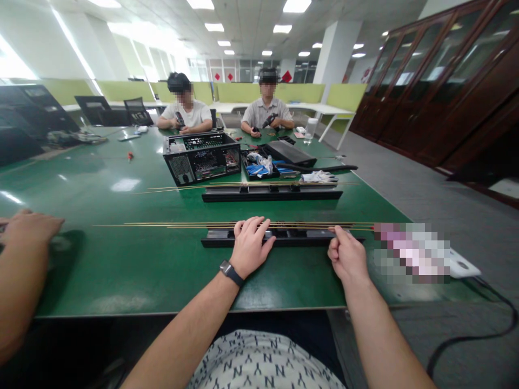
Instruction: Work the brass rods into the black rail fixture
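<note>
Several long, thin brass-coloured rods [150,224] lie lengthwise across a black rail-like channel piece [300,242] on the green table. My left hand [250,246], with a watch on its wrist, rests palm down over the rods and channel, its fingers stretched out. Near the channel's right end, my right hand [346,254] is closed, and its curled fingertips meet the front rod. Whether it grips one rod or more is partly hidden by the fingers. Farther back lies a second black channel [271,195] with similar rods.
An open computer case [203,162] stands behind, beside a tray holding gloves [259,165]. Another glove [319,177] lies right. At right is a pixelated pinkish object [413,251] by a white power strip [464,265]. Another person's arm [24,259] reaches in left; two people sit opposite.
</note>
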The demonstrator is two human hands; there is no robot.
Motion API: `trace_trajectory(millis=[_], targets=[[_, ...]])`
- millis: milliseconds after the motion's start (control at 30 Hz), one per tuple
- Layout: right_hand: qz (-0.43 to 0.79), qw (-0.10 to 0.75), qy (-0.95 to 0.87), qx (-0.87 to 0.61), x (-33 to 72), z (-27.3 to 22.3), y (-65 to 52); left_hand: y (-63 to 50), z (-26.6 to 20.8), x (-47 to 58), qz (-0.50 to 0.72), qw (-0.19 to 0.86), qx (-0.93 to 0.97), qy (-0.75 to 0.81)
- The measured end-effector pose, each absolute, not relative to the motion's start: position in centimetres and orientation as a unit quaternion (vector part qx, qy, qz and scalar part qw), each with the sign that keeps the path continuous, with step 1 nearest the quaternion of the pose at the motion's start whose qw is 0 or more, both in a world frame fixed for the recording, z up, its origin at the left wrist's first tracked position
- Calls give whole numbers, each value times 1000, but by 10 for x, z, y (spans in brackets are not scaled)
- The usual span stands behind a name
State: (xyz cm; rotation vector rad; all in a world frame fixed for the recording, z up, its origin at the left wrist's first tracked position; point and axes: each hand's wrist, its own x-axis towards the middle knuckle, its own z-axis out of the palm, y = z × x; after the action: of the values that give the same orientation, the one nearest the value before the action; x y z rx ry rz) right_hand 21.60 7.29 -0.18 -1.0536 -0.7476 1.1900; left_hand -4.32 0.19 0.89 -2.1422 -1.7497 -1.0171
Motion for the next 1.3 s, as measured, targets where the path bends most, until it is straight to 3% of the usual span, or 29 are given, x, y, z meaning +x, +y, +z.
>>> trace_trajectory(millis=[367, 667, 1300], targets=[[525, 610, -356, -476, 215, -4, 74, 2, 10, -43, -342, 98, -722, -593], [519, 650, -303, -465, 216, -1, 74, 2, 9, -44, -344, 96, -723, -591], [516, 650, -311, -463, 218, -4, 74, 3, 7, -44, -350, 96, -722, -589]])
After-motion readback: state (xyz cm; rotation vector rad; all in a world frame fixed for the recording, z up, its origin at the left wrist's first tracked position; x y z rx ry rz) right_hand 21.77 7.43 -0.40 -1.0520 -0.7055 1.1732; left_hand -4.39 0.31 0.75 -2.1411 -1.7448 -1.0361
